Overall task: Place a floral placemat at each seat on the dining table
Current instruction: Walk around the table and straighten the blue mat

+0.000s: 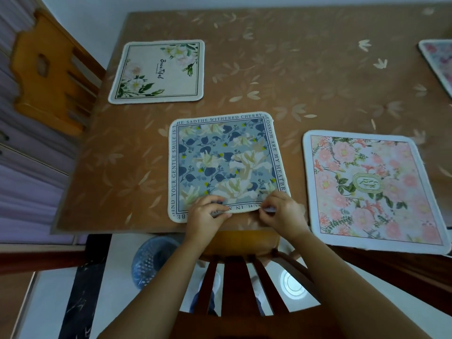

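- Covering most of the view, the table [293,69] is spread with a brown leaf-patterned cloth; its far right part is cut off.
- A slatted chair [234,272] is seen just in front of the blue placemat [225,162], which is laid at the table's near edge; this seat is judged to be the one in hand.
- Right of the blue placemat a pink placemat [367,187] is laid; beyond it to the left a white placemat [159,72] is set beside a second chair [49,69].
- Far right of the blue placemat a fourth placemat [437,59] is cropped, its pattern hard to make out.
- The blue placemat's near edge is pinched by the left hand [204,216] and the right hand [281,211], and is raised slightly between them.
- Next, that edge is judged to need lowering flat, squaring to the table's front, then letting go.
- The lettering beneath the hands is hidden; whether other seats remain unserved cannot be told.
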A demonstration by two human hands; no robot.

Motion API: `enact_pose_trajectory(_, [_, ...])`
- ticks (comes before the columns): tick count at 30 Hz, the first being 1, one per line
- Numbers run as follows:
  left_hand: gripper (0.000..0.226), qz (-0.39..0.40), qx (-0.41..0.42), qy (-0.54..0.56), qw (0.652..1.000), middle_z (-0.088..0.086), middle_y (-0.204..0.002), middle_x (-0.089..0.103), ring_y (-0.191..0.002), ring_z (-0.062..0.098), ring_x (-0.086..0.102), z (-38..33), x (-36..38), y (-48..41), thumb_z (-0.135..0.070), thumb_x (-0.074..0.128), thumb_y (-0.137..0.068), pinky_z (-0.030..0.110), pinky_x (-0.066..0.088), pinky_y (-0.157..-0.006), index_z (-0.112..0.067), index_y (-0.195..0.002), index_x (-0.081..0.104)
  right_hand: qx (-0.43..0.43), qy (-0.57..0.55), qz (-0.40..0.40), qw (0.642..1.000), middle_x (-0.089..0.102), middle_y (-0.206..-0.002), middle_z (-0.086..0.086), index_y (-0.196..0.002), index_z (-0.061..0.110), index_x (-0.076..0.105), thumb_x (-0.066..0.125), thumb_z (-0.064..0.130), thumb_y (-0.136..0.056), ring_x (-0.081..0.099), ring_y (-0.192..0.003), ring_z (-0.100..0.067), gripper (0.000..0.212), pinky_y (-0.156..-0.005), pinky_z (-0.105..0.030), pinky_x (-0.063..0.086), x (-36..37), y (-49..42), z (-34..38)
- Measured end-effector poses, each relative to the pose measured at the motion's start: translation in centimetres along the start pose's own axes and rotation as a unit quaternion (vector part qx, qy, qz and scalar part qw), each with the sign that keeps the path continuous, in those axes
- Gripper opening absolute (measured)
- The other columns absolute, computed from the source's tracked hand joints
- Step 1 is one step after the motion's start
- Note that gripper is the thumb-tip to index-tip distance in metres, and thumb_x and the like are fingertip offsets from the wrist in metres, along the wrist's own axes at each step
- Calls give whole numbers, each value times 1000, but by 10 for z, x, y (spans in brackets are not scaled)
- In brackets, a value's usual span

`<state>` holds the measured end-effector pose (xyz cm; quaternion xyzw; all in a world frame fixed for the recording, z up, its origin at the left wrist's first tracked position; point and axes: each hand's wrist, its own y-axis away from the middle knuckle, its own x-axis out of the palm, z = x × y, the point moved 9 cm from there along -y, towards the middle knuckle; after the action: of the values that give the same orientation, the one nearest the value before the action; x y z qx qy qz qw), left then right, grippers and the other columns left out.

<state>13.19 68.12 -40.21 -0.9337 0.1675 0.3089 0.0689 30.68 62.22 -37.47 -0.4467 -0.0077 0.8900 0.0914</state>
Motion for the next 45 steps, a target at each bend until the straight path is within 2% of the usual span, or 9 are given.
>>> enact_pose_trajectory(4, [15,22,26,-10,999,-3,-92,66,-91,14,56,-12,19,2,-9,81,-62,34,45,-84,-10,-75,73,18,-7,-1,1000,64,-73,-11,-68,2,65,74,2,-68,60,-71,-25,9,-63,-32,51,-10,15,-17])
enact_pose_trajectory(7, [15,21,36,-28,999,0,-92,67,-91,16,56,-21,25,3,-9,81,-62,37,46,-83,-11,-75,73,25,-2,-4,1000,64,-74,-12,-69,1,65,73,2,-68,60,-71,-25,9,-64,-33,53,-14,21,-25])
enact_pose_trajectory(10, [17,3,65,-77,995,4,-87,67,-86,21,58,-26,24,10,-9,82,-61,35,47,-78,-9,-74,72,9,13,3,1000,63,-72,-13,-68,2,65,74,1,-67,60,-71,-29,10,-62,-36,53,-12,25,-22])
enact_pose_trajectory(15, [19,-19,67,-117,991,8,-79,62,-79,21,57,-18,13,18,-6,82,-60,33,48,-70,-7,-75,70,6,33,-2,999,60,-73,-13,-71,4,64,79,6,-62,57,-69,-30,18,-61,-35,50,-14,29,-27])
enact_pose_trajectory(20, [20,-27,58,-116,991,9,-78,62,-81,17,55,-10,1,20,-2,82,-59,33,48,-72,-6,-74,70,13,37,-2,999,60,-75,-13,-72,5,64,80,10,-63,56,-71,-30,19,-61,-41,52,-13,29,-29])
enact_pose_trajectory(27, [16,-3,45,-124,991,10,-78,61,-80,27,57,-10,2,18,-2,80,-62,33,42,-72,-6,-75,70,-2,42,3,999,60,-75,-13,-71,4,64,78,7,-65,57,-70,-30,16,-62,-40,53,-11,28,-25])
enact_pose_trajectory(34, [12,16,30,-119,992,7,-81,62,-83,20,52,-8,5,16,-4,76,-67,30,38,-74,-8,-76,69,5,32,8,999,61,-75,-13,-71,3,62,75,6,-68,58,-73,-29,14,-65,-41,53,-10,26,-26])
enact_pose_trajectory(40, [11,10,23,-133,991,5,-78,61,-81,21,52,-5,3,18,-7,78,-66,33,35,-73,-11,-71,68,23,35,10,999,60,-81,-14,-76,4,65,76,8,-68,55,-78,-32,15,-68,-42,49,-11,28,-32])
enact_pose_trajectory(45, [13,-9,12,-133,991,4,-80,61,-81,18,50,-1,1,19,-10,78,-66,30,34,-73,-11,-70,66,-7,74,27,997,59,-89,-15,-83,5,63,71,9,-73,54,-85,-33,14,-72,-44,48,-8,28,-29])
